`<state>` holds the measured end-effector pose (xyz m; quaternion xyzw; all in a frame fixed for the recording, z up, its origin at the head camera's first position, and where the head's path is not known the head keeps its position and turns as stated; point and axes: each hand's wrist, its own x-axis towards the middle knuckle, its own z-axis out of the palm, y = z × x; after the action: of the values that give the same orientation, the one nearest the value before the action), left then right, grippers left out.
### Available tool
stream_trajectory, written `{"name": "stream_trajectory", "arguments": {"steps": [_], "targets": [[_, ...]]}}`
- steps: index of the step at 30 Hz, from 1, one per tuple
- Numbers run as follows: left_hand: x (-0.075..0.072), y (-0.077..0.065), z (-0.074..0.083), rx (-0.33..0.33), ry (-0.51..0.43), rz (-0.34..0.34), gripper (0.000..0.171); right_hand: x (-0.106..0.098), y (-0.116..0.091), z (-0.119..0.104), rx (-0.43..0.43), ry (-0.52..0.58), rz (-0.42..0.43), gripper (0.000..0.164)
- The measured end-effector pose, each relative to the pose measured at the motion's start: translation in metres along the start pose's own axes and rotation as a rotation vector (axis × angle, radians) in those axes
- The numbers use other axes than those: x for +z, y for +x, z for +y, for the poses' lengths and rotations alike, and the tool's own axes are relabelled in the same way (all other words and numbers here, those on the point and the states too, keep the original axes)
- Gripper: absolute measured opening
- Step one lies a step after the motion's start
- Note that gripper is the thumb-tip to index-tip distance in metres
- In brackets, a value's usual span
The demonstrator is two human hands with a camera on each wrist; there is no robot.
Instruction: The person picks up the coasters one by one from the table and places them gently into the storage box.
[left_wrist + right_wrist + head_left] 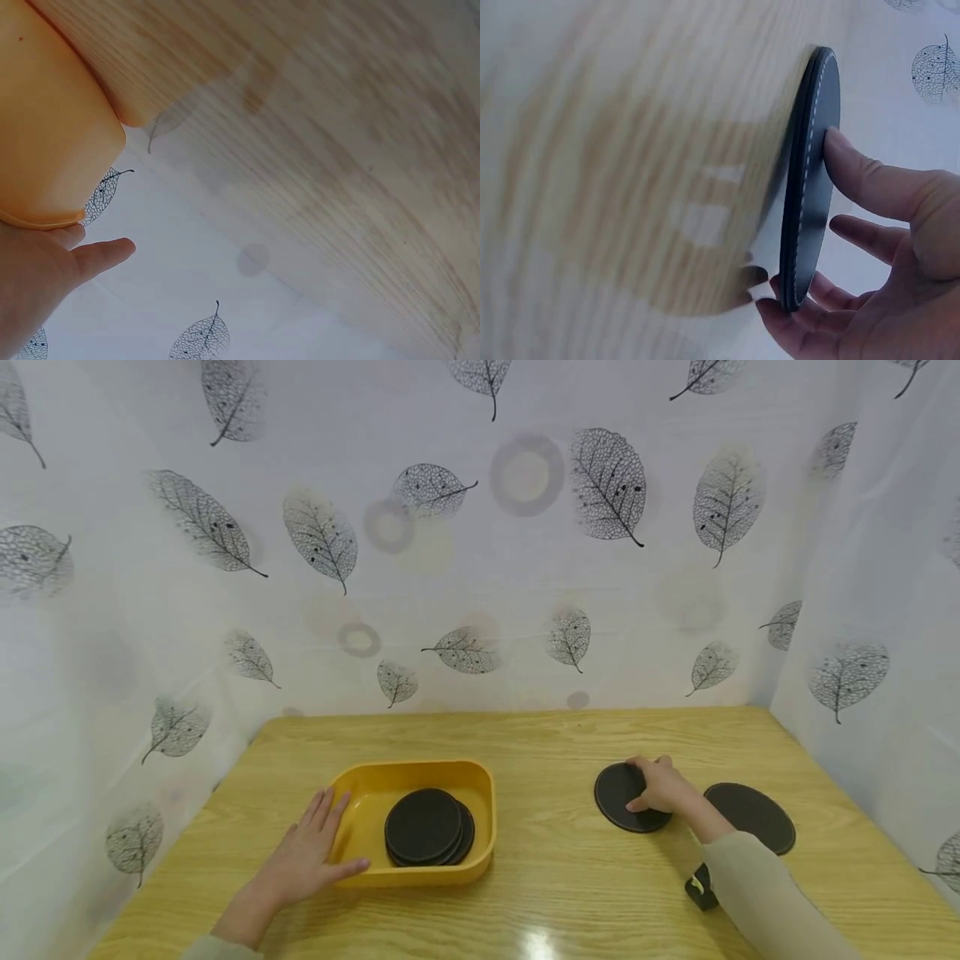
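In the head view, my right hand (pixel 663 789) holds a round black coaster (pixel 615 793) on the right side of the table. The right wrist view shows the coaster (pixel 817 165) tilted, white stitching along its edge; the thumb lies on its face and fingertips curl at its lower edge. My left hand (pixel 300 847) rests with straight, spread fingers on the left end of a yellow tray (pixel 489 810), thumb along the front rim. Inside the tray lies an uneven stack of black coasters (pixel 423 825). In the left wrist view, the tray (pixel 60 127) shows its outer side above the left hand (pixel 37 277).
Another black disc (pixel 750 818) lies farther right, partly behind the right forearm. A small black object (pixel 701 893) with a yellow-green mark sits by the right sleeve, which partly hides it. A white leaf-print sheet (pixel 480 577) hangs behind the wooden table (pixel 555 877) and along its sides.
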<state>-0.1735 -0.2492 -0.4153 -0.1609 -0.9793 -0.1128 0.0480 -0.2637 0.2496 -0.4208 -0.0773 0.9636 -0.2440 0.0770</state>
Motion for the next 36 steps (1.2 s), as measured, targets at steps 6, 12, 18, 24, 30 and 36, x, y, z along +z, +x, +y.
{"name": "stream_trajectory", "arguments": {"steps": [6,12,18,24,30,36], "targets": [[0.000,0.000,0.000,-0.001,-0.002,0.003,0.092,-0.005,-0.006,-0.001,-0.045,0.024,-0.011,0.066],[0.000,0.000,-0.001,0.000,0.002,0.001,0.092,-0.011,-0.009,0.004,-0.093,0.100,-0.022,0.057],[0.001,0.000,-0.001,-0.005,-0.001,-0.005,0.092,-0.015,-0.015,0.010,-0.052,0.285,-0.081,0.051],[0.000,0.000,0.000,-0.010,-0.004,-0.013,0.093,-0.014,-0.023,0.014,-0.043,0.550,-0.132,0.053],[-0.001,0.000,0.001,-0.004,-0.004,-0.008,0.092,-0.013,-0.028,0.018,-0.057,0.683,-0.132,0.052],[-0.002,0.000,0.002,-0.003,-0.007,-0.012,0.092,-0.010,-0.032,0.020,-0.041,0.805,-0.116,0.053]]}}
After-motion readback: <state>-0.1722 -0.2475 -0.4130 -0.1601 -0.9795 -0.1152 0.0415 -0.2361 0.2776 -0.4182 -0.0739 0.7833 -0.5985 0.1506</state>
